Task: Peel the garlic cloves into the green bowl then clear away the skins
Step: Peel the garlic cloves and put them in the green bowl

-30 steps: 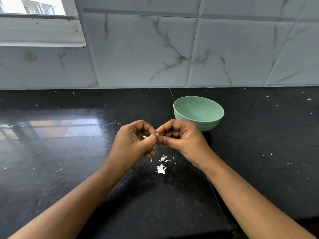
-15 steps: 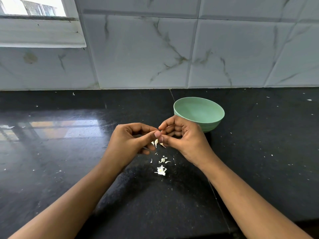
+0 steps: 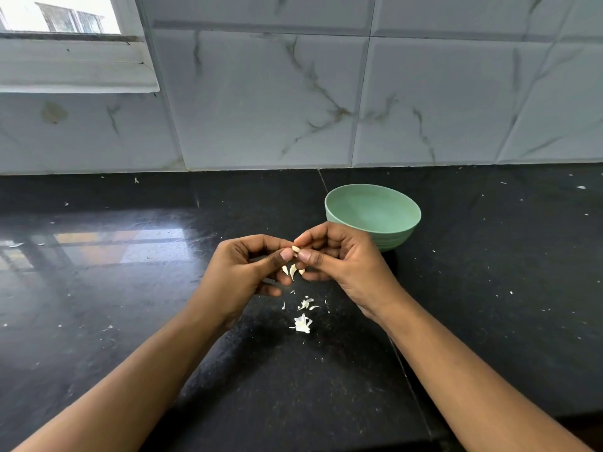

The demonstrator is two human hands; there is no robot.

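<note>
View: head camera, looking forward and down on both hands.
Left hand [image 3: 241, 272]: fingers curled; thumb and forefinger tips pinch the garlic clove [image 3: 296, 248] from its left side, and the other fingers fold in underneath.
Right hand [image 3: 342, 262]: fingers curled; thumb and forefinger tips pinch the same clove from its right side, so the thumb tips of both hands almost meet.
Garlic clove: small and pale, held between the four fingertips above the countertop [image 3: 489, 288]; only its upper end shows.
Hanging skin slivers [image 3: 292, 270]: pale strips just below the pinching fingertips, between the two hands; I cannot tell whether they are attached to the clove.
Fallen skins [image 3: 302, 322]: a small white scatter on the countertop, below the fingertips and nearer the person.
Green bowl [image 3: 396, 238]: upright on the countertop, just beyond the right hand's knuckles, which hide its near edge.
Countertop: black, glossy, speckled with white flecks.
Tiled wall [image 3: 261, 102]: grey marbled tiles, well beyond the fingertips.
</note>
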